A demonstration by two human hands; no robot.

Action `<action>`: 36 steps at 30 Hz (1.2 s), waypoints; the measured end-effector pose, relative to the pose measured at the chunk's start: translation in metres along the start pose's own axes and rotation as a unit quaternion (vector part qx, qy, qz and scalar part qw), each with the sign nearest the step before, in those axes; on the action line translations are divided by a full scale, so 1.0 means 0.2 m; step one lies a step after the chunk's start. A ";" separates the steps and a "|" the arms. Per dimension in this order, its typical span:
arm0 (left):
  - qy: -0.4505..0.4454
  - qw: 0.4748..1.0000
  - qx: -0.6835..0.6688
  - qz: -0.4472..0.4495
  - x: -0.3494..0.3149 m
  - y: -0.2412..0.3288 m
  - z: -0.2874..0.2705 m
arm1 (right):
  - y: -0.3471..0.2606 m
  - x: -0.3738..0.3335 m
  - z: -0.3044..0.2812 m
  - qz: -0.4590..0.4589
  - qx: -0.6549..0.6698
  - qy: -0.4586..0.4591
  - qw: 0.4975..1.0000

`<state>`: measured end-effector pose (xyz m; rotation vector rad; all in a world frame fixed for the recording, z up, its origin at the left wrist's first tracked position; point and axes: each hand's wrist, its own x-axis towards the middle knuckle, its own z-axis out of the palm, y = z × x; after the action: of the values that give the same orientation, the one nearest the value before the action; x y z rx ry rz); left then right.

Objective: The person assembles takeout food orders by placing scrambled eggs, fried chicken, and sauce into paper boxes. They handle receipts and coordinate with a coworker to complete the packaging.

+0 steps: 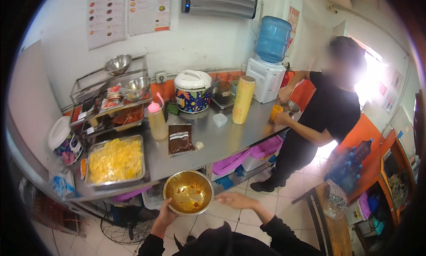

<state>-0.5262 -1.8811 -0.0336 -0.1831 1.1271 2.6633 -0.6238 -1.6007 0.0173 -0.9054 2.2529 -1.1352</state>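
My left hand (165,215) grips the lower left rim of a steel mixing bowl (188,172), holding it in front of the counter. Orange-brown sauce with darker red bits coats the inside of the bowl. Just off the bowl's right rim is my right hand (237,201), its fingers pointing toward the bowl; motion smears them, and whether they hold anything cannot be told. On the counter beyond lie a clear bag of dark brown sauce (180,140) and a small white piece (199,145). A squeeze bottle (157,123) with a pink cap stands beside the bag.
A steel tray of yellow chunks (144,155) sits at the counter's left. Farther back are a patterned pot (193,98), a yellow film roll (243,100) and a water dispenser (265,80). Another person (330,107) works at right with an orange cup (276,112). A fan (126,227) stands below.
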 end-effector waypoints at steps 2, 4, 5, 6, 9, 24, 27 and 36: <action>0.024 1.000 0.017 -0.010 0.24 0.11 -0.02 | 0.13 0.17 -0.26 -0.004 -0.022 0.128 0.991; 0.035 0.999 0.028 -0.029 0.53 0.25 -0.04 | 0.29 0.42 -0.61 0.003 -0.056 0.327 0.943; 0.004 1.000 0.011 0.015 0.65 0.29 -0.03 | 0.38 0.55 -0.81 -0.020 -0.065 0.410 0.910; 0.022 0.999 0.016 0.034 0.77 0.35 -0.02 | 0.46 0.71 -1.00 -0.026 -0.111 0.498 0.860; 0.036 0.997 0.003 0.075 1.05 0.46 0.03 | 0.70 1.16 -1.46 -0.007 -0.196 0.614 0.765; 0.242 0.932 -0.103 0.251 1.50 0.58 0.22 | 0.90 1.78 -2.04 -0.217 0.194 0.515 0.806; 0.290 0.907 -0.093 0.292 1.50 0.58 0.25 | 0.80 1.83 -2.07 -0.214 0.329 0.438 0.809; 0.474 0.790 -0.066 0.383 1.37 0.61 0.34 | 0.44 2.27 -1.37 -0.314 0.275 0.200 0.887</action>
<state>-0.8233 -1.8667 0.0395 -1.5441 1.4747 3.4456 -1.1398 -1.7489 0.0494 -1.2666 1.7427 -2.2856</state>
